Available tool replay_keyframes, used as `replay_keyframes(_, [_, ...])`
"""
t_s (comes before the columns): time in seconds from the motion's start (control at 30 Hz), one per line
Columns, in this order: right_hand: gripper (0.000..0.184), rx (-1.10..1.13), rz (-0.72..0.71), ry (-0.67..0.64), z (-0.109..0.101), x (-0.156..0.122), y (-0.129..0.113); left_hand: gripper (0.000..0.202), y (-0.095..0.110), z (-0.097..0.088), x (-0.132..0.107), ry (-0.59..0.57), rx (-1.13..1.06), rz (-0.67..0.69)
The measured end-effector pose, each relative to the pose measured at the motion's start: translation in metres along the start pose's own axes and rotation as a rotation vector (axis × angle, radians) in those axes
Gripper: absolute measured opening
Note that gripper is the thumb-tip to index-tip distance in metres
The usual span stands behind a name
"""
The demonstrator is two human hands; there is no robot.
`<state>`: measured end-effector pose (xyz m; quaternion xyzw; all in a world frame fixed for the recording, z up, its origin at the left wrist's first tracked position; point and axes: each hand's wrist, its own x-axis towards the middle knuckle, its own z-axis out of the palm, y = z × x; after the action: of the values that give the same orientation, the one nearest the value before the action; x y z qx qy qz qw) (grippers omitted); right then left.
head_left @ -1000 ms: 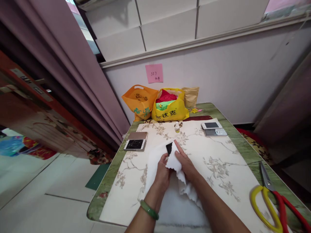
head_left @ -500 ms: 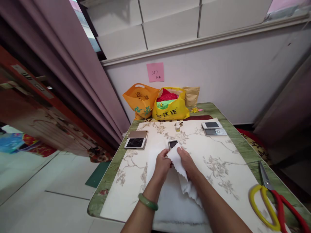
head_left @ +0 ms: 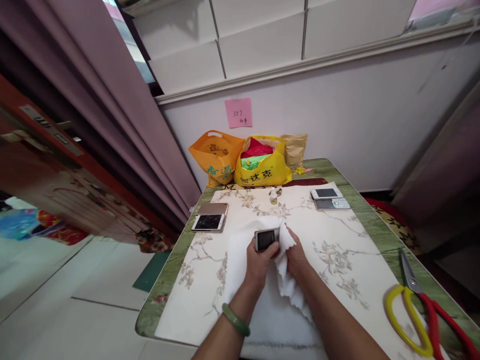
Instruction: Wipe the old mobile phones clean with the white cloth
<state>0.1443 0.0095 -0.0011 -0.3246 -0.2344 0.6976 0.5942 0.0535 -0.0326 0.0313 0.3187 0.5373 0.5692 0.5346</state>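
My left hand (head_left: 259, 260), below a green bangle, is closed around a small silver device with a dark screen (head_left: 265, 239), perhaps a keypad phone. Its thumb lies along the lower edge of the device. My right hand (head_left: 296, 252) grips a white cloth (head_left: 285, 245) with a wavy edge, which touches the right end of the device. Some of the right fingers are hidden behind the cloth. Under both hands a larger white cloth (head_left: 258, 315) lies flat on the table. A small clear bottle (head_left: 273, 196) with a white cap stands beyond the hands.
On the left lie a cracked white phone (head_left: 208, 222) and a gold phone (head_left: 213, 208). Two more phones (head_left: 330, 200) lie at the right. Large scissors (head_left: 412, 295) rest at the near right edge. An orange bag (head_left: 217, 155) and a yellow bag (head_left: 262, 165) stand at the back.
The device has come nearer and turned sideways, its screen now uncovered. My left hand has shifted its hold, and the cloth in my right hand has moved to the device's right end.
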Motion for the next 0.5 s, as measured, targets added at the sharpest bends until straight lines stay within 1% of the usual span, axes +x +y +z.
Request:
replay_keyframes(0.03, [0.038, -0.033, -0.013, 0.019, -0.001, 0.001, -0.001, 0.046, 0.007, -0.007, -0.001, -0.07, 0.06, -0.02])
replay_keyframes(0.1, [0.042, -0.127, -0.024, 0.061, -0.003, 0.001, -0.002, 0.044, 0.024, -0.023, 0.002, -0.169, 0.169, -0.042])
replay_keyframes(0.13, [0.043, -0.171, -0.022, 0.071, -0.003, 0.001, -0.002, 0.045, 0.032, -0.03, 0.005, -0.207, 0.244, -0.042])
replay_keyframes(0.17, [0.042, -0.213, -0.025, 0.068, -0.003, 0.001, -0.002, 0.041, 0.04, -0.036, 0.009, -0.257, 0.347, -0.037])
replay_keyframes(0.23, [0.039, -0.297, -0.047, 0.028, -0.002, 0.0, -0.002, 0.032, 0.052, -0.042, 0.017, -0.355, 0.577, -0.043])
replay_keyframes(0.3, [0.036, -0.369, -0.09, -0.026, -0.002, -0.001, -0.002, 0.023, 0.055, -0.039, 0.023, -0.406, 0.813, 0.006])
replay_keyframes(0.37, [0.035, -0.396, -0.117, -0.042, -0.002, -0.002, -0.001, 0.019, 0.052, -0.031, 0.026, -0.384, 0.963, 0.096])
replay_keyframes(0.4, [0.036, -0.381, -0.116, -0.026, -0.002, -0.001, -0.001, 0.017, 0.048, -0.027, 0.026, -0.348, 0.984, 0.137])
replay_keyframes(0.43, [0.037, -0.348, -0.107, 0.001, -0.002, -0.001, -0.002, 0.014, 0.043, -0.022, 0.026, -0.302, 0.969, 0.164])
replay_keyframes(0.5, [0.041, -0.256, -0.076, 0.055, -0.001, 0.0, -0.003, 0.011, 0.033, -0.013, 0.023, -0.207, 0.864, 0.19])
